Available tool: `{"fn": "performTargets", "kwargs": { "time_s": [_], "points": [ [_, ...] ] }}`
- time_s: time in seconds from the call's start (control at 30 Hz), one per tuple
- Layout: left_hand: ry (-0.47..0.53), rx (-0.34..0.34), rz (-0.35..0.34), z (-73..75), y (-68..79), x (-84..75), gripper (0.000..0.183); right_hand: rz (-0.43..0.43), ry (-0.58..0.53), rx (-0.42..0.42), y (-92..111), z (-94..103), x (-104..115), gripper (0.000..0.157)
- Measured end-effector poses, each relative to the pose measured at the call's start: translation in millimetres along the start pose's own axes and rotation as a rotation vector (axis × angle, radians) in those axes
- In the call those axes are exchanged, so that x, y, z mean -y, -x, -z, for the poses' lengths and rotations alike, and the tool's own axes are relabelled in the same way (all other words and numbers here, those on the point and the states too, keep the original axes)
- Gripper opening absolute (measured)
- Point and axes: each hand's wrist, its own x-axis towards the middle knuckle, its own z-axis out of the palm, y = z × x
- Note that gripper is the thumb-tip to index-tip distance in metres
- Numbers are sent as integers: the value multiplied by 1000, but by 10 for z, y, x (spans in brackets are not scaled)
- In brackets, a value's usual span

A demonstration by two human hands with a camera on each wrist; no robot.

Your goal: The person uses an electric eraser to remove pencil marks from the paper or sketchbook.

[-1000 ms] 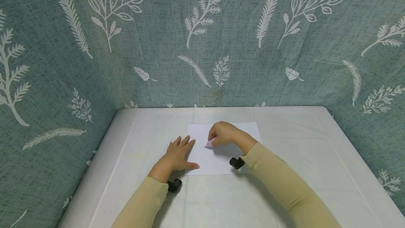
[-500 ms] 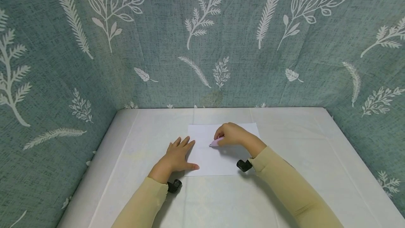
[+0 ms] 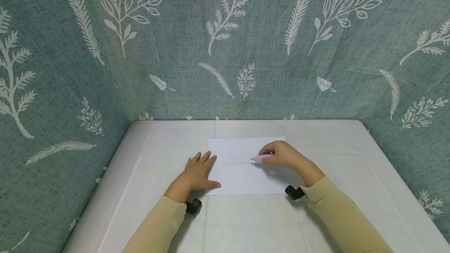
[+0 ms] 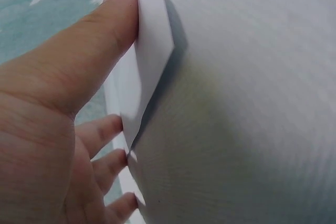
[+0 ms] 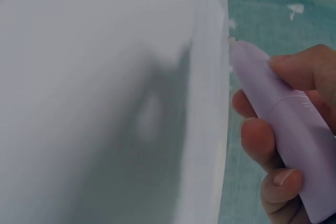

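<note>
A white sheet of paper [image 3: 242, 180] lies on the table. My left hand [image 3: 197, 174] rests spread over its left edge, the thumb [image 4: 113, 17] on the paper in the left wrist view. My right hand [image 3: 286, 156] pinches a chunky lilac pen-shaped tool [image 3: 263, 158] above the right half of the sheet. In the right wrist view the tool [image 5: 283, 114] shows a rounded body with a small narrow tip pointing left, held between thumb and fingers. Whether the tip touches the paper I cannot tell. A faint line runs on the paper left of the tip.
A white cloth [image 3: 246, 221] covers the table. Green fabric with white leaf patterns [image 3: 225, 85] hangs behind and at both sides. A small black camera [image 3: 294, 192] sits at the right wrist, and another black camera [image 3: 194, 206] at the left wrist.
My right hand has moved to the right across the paper with the lilac pen-shaped tool. The left hand has stayed on the sheet's left edge. More of the faint line shows now.
</note>
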Motion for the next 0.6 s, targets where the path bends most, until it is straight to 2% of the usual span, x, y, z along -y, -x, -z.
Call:
{"fn": "performTargets", "kwargs": {
  "time_s": [0.33, 0.6],
  "points": [
    [-11, 12, 5, 18, 0, -6, 103, -151, -102, -94, 474, 98, -306, 19],
    [9, 13, -1, 22, 22, -3, 103, -197, -136, -159, 736, 128, -559, 24]
  ]
}}
